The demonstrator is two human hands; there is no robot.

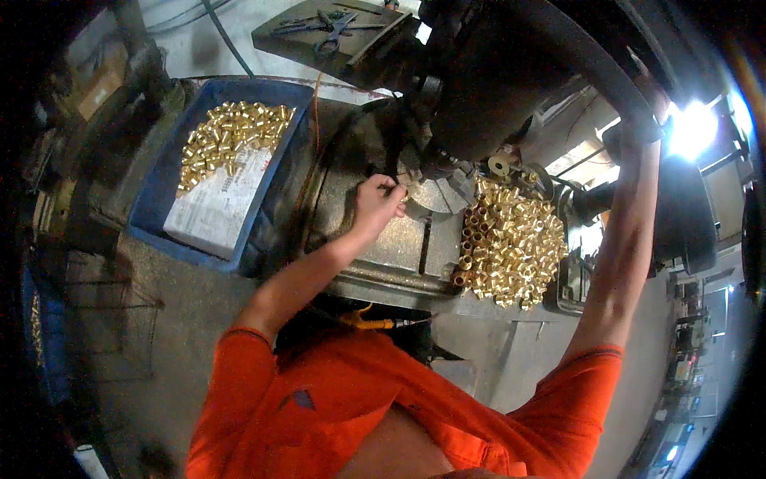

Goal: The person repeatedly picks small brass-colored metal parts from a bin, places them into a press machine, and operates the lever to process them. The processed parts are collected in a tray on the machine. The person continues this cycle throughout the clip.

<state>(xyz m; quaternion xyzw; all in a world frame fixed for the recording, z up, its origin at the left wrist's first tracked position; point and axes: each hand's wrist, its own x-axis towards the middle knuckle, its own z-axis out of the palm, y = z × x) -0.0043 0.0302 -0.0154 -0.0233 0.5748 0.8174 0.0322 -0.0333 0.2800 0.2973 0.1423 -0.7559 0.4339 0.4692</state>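
My left hand [378, 206] is closed in a pinch over the metal machine table [399, 243]. A small brass fitting [404, 197] shows at its fingertips, beside the round fixture [435, 195] under the dark machine head [479, 104]. My right arm is raised far to the right, and my right hand [653, 96] is up by a dark curved machine part [594, 52]; its fingers are hidden there. A large pile of brass fittings [515, 247] lies on the table to the right of my left hand, some standing on end along its left edge.
On the left stands a blue bin [140, 227] with more brass fittings [231, 140] and a white printed sheet or box [219, 199]. Pliers and other hand tools [333, 32] lie on a dark plate at the back. A bright lamp [692, 132] shines at the right.
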